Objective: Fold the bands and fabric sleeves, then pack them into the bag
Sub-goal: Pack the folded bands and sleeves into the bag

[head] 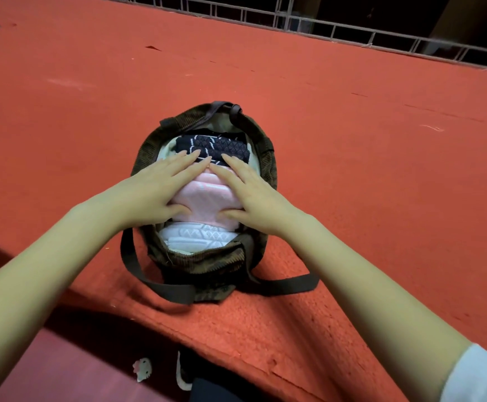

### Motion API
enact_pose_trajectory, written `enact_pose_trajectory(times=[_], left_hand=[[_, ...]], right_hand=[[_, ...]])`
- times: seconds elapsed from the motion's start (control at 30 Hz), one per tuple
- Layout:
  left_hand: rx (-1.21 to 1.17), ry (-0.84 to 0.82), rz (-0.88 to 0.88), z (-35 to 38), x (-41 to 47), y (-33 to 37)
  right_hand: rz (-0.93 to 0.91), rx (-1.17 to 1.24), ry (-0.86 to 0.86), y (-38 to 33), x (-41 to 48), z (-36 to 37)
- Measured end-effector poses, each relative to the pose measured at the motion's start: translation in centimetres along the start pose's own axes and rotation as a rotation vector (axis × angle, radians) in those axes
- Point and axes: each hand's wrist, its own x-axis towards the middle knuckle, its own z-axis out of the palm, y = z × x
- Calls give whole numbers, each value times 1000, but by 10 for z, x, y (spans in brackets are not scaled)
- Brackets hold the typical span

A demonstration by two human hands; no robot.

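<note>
A dark brown corduroy bag stands open on the red surface, its strap lying in front. Inside lie a folded black patterned sleeve at the far end, a folded pink sleeve in the middle and a folded white sleeve nearest me. My left hand and my right hand lie flat with straight fingers on the pink sleeve, fingertips meeting at the edge of the black one. Both press down on the stack.
The red surface stretches wide around the bag, its front edge just below the strap. A metal railing runs along the far side. Below the edge I see a shoe and a small white charm.
</note>
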Motion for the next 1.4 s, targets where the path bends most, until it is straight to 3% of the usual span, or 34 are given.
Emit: enact_pose_trajectory(times=[0.17, 0.3, 0.77, 0.93, 1.13, 1.4], left_hand=[[46, 43, -54, 0, 2, 12], [82, 51, -77, 4, 0, 17], [-17, -290, -245, -41, 9, 38], [27, -273, -295, -68, 27, 72], [74, -123, -150, -55, 66, 151], [58, -83, 80, -10, 128, 294]], right_hand=[[-37, -114, 91, 4, -4, -8], [-27, -89, 54, 1, -8, -3], [35, -24, -39, -4, -16, -23], [92, -8, -31, 1, -42, -49], [220, -81, 29, 28, -112, -85], [525, -205, 45, 90, -263, -117]])
